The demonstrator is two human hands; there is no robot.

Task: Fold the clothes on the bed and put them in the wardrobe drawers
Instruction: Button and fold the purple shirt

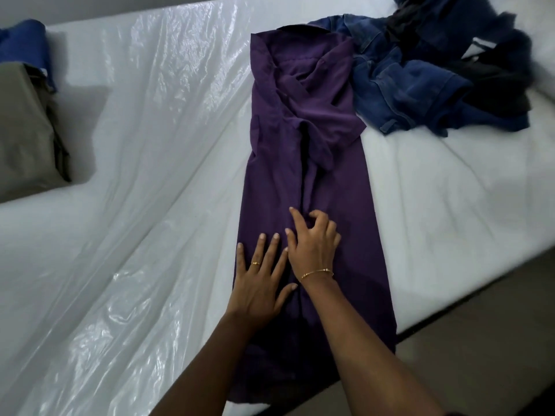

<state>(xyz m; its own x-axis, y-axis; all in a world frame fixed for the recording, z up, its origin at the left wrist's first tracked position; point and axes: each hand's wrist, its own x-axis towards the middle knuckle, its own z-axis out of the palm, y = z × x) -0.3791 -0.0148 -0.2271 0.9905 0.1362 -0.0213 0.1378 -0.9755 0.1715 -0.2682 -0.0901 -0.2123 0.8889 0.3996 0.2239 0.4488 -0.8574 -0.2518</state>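
A purple garment [339, 181] lies lengthwise on the bed [435, 187], its sides and sleeves folded in to a long narrow strip. My left hand [261, 277] presses flat on its lower left part with the fingers spread and straight. My right hand [312, 244] rests just beside it on the middle fold, fingers curled and bunching the cloth. At the far right sits a heap of unfolded clothes [435, 73]: blue denim, dark navy and black pieces, touching the purple garment's upper right edge.
Clear plastic sheeting [144, 163] covers the left half of the mattress. A folded olive-grey garment [27, 130] with a blue one [27, 43] behind it sits at the left edge. The bed's edge and the floor [495, 340] show at lower right.
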